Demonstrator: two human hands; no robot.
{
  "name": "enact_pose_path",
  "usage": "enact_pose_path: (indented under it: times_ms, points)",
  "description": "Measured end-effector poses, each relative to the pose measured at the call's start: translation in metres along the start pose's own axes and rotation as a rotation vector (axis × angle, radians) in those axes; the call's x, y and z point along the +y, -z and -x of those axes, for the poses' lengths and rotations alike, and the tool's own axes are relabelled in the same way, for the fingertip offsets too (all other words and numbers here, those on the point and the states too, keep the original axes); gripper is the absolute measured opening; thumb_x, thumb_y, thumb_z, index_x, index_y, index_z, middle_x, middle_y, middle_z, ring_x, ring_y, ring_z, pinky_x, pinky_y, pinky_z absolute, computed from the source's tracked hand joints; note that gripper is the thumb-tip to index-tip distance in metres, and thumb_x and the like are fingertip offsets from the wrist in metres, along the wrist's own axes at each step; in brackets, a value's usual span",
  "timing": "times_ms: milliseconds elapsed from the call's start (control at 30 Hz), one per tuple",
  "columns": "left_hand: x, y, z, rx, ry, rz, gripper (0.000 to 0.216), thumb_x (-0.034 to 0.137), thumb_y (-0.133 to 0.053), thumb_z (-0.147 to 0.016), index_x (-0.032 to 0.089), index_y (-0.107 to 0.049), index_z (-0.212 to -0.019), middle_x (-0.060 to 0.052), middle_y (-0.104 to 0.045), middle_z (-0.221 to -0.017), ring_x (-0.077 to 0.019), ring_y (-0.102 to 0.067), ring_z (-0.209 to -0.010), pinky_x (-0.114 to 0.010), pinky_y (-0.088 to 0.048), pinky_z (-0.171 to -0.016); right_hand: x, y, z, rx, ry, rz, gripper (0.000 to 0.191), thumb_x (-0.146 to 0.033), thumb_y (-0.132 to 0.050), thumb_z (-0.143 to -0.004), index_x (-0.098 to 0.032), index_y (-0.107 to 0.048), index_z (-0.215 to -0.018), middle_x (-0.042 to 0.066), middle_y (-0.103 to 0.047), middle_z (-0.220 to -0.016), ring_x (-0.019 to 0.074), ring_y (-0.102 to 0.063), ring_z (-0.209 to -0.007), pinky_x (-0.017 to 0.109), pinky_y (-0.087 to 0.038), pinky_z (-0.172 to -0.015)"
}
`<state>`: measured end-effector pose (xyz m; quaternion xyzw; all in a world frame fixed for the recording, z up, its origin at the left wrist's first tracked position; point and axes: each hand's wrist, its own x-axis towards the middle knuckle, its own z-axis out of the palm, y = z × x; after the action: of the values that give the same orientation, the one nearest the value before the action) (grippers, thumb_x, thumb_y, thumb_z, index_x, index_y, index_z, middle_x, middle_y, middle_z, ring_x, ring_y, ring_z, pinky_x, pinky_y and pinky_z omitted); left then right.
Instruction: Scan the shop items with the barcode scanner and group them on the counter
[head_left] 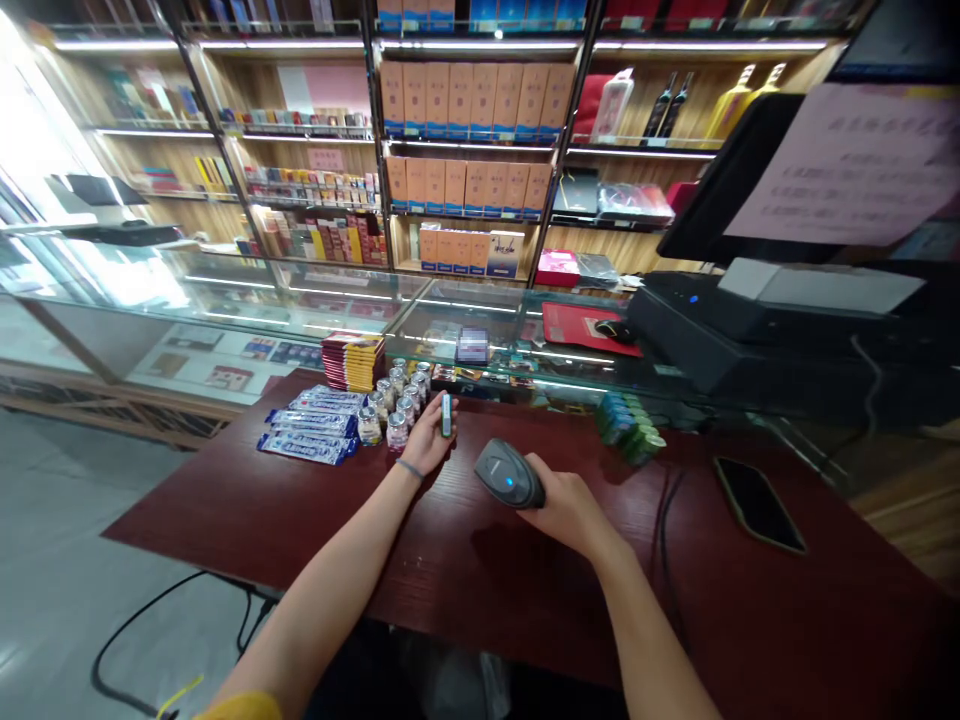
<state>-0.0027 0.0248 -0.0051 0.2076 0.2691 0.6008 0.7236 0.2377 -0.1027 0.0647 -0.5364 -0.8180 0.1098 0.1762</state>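
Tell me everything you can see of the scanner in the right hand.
The dark grey, plastic-looking handheld scanner has a broad, rounded head with a glowing blue light on top. The bare right hand grips it, hiding most of the handle. It is held above the glossy, dark red-brown table, its front end facing roughly toward the bare left hand.

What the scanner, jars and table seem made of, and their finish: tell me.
Scanner: probably plastic, matte dark grey; its rounded shell has a dull sheen. Jars: clear glass or plastic, contents showing through; their shiny silvery lids look metallic. Table: wood or wood-look laminate, reddish-brown, lightly glossy, with faint grain.
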Motion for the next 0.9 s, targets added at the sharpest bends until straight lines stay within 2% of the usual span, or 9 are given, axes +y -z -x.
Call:
enact_pose_path:
  times_ms: [67,167,333,433,500,667,767,900]
  points:
    - [-0.001,0.001,-0.001,-0.007,0.005,0.015,0.036,0.013,-0.057,-0.092,0.026,-0.061,-0.125,-0.005,-0.068,-0.114,-0.0104,-0.063,-0.081,-0.021,-0.047,-0.063,0.001,-0.001,0.0,-0.006,0.004,0.017,0.028,-0.028,-0.067,-0.079,-0.026,-0.053,-0.103,0.004,-0.076,-0.084,0.0324,-0.076,-0.082,0.029,-0.036,-0.06]
    - [-0.002,0.002,-0.003,0.0,-0.002,0.019,0.034,0.014,-0.058,-0.091,0.026,-0.061,-0.123,-0.004,-0.068,-0.112,-0.0105,-0.062,-0.081,-0.021,-0.046,-0.064,0.003,-0.002,-0.001,0.006,0.001,-0.002,0.028,-0.028,-0.066,-0.078,-0.026,-0.053,-0.103,0.003,-0.076,-0.084,0.0319,-0.076,-0.082,0.028,-0.036,-0.06]
    - [-0.005,0.002,-0.002,0.01,-0.075,-0.091,0.042,0.028,-0.068,-0.088,0.025,-0.06,-0.129,-0.006,-0.068,-0.118,-0.0122,-0.063,-0.083,-0.022,-0.048,-0.066,0.007,-0.002,-0.002,0.028,-0.032,-0.055,0.033,-0.027,-0.065,-0.078,-0.026,-0.052,-0.109,0.003,-0.077,-0.088,0.0303,-0.076,-0.082,0.028,-0.038,-0.06]
    - [-0.01,0.001,-0.002,0.029,-0.222,-0.274,0.055,0.023,-0.075,-0.08,0.023,-0.058,-0.132,-0.006,-0.068,-0.12,-0.0149,-0.064,-0.099,-0.026,-0.05,-0.085,0.011,-0.002,-0.001,0.039,-0.056,-0.095,0.033,-0.027,-0.063,-0.077,-0.025,-0.053,-0.108,0.005,-0.077,-0.089,0.031,-0.076,-0.085,0.028,-0.041,-0.062]
    - [-0.015,0.001,-0.005,0.061,-0.346,-0.419,0.059,0.018,-0.076,-0.077,0.021,-0.058,-0.133,-0.007,-0.069,-0.119,-0.0177,-0.063,-0.109,-0.03,-0.046,-0.1,0.013,-0.001,-0.001,0.054,-0.081,-0.124,0.033,-0.028,-0.062,-0.077,-0.025,-0.053,-0.108,0.006,-0.077,-0.088,0.0325,-0.075,-0.088,0.029,-0.043,-0.065]
    - [-0.021,-0.003,-0.02,0.256,-0.557,-0.614,0.05,0.013,-0.079,-0.073,0.021,-0.063,-0.12,-0.008,-0.068,-0.115,-0.0218,-0.061,-0.118,-0.037,-0.041,-0.109,0.017,0.003,0.0,0.084,-0.114,-0.221,0.035,-0.03,-0.062,-0.075,-0.025,-0.054,-0.11,0.004,-0.075,-0.084,0.0309,-0.075,-0.085,0.03,-0.046,-0.067]
    - [-0.019,-0.009,-0.029,0.296,-0.561,-0.618,0.042,0.01,-0.077,-0.073,0.022,-0.063,-0.111,-0.007,-0.067,-0.113,-0.0235,-0.059,-0.121,-0.04,-0.041,-0.11,0.019,0.005,0.0,0.104,-0.11,-0.258,0.037,-0.03,-0.063,-0.074,-0.026,-0.054,-0.11,0.003,-0.075,-0.083,0.0282,-0.074,-0.08,0.03,-0.047,-0.066]
    - [-0.018,-0.019,-0.041,0.311,-0.537,-0.615,0.041,0.008,-0.076,-0.073,0.025,-0.06,-0.106,-0.008,-0.065,-0.121,-0.0256,-0.053,-0.13,-0.042,-0.039,-0.11,0.025,0.003,0.0,0.135,-0.1,-0.256,0.04,-0.031,-0.062,-0.074,-0.025,-0.054,-0.113,0.003,-0.075,-0.082,0.0277,-0.075,-0.078,0.029,-0.048,-0.065]
